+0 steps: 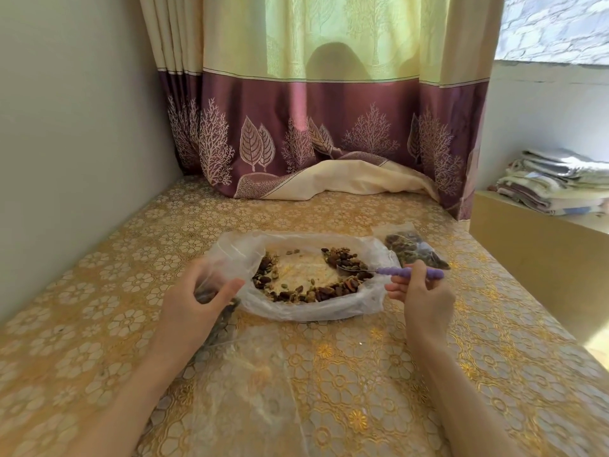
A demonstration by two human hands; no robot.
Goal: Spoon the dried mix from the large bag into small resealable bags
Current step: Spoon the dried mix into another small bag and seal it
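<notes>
Head view is showing me the bench [99,291], covered with a gold floral cloth, running up to a wall on the left and a purple-and-cream curtain [329,127] at the back.

Starting at the left, I am seeing the left hand [194,301] curling its fingers and thumb round the mouth of a small resealable bag [217,321]. It is pinching the clear plastic open, and the bag is trailing down toward me beside the wrist with some dark mix already showing inside.

Moving to the middle, the large bag [306,275] is lying flat on the bench with its mouth spread wide. The dried mix [329,288] is sitting in a ring round the inside, thickest along the near and right edges, with a nearly bare patch in the centre.

Further right, the right hand [425,291] is gripping the purple handle of a spoon [395,271], fingers closed round it. The spoon's metal bowl is reaching left into the mix at the right side of the large bag.

Just behind that hand, a filled small bag [412,249] is lying on the bench, touching the large bag's right rim. At the far right, beyond the bench, folded cloths [557,183] are stacked on a low shelf.
</notes>
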